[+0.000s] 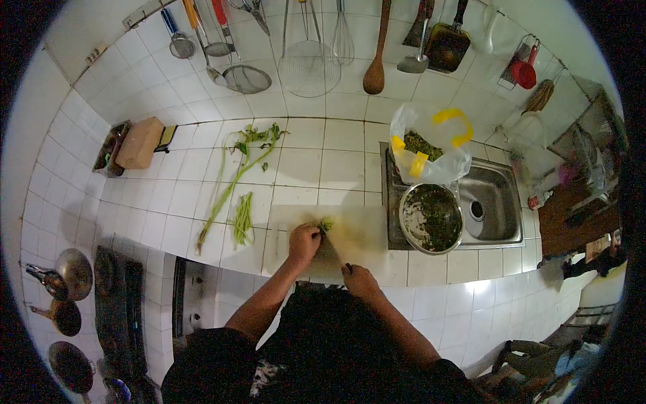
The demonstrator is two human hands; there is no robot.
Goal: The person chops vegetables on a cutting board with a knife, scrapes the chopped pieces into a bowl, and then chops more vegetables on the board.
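Observation:
On a pale cutting board [367,225] at the counter's front edge, my left hand [305,242] is closed, its fingertips pressed on a small bunch of chopped green stems [326,223]. My right hand [362,280] grips the dark handle of a knife [335,248]. The blade slants up and left, its tip end close to the stems and my left fingertips. Left of the board lies a small pile of cut green stalks [243,219]. Beyond it stretches a long leafy stalk [232,185] with its root end toward me.
Right of the board, a metal bowl [431,219] of chopped greens sits by the sink [494,202]. Behind it stands a plastic bag [431,145] holding greens. A brown block [139,143] stands far left. Strainers, a whisk [342,40] and a wooden spoon [374,71] hang on the wall.

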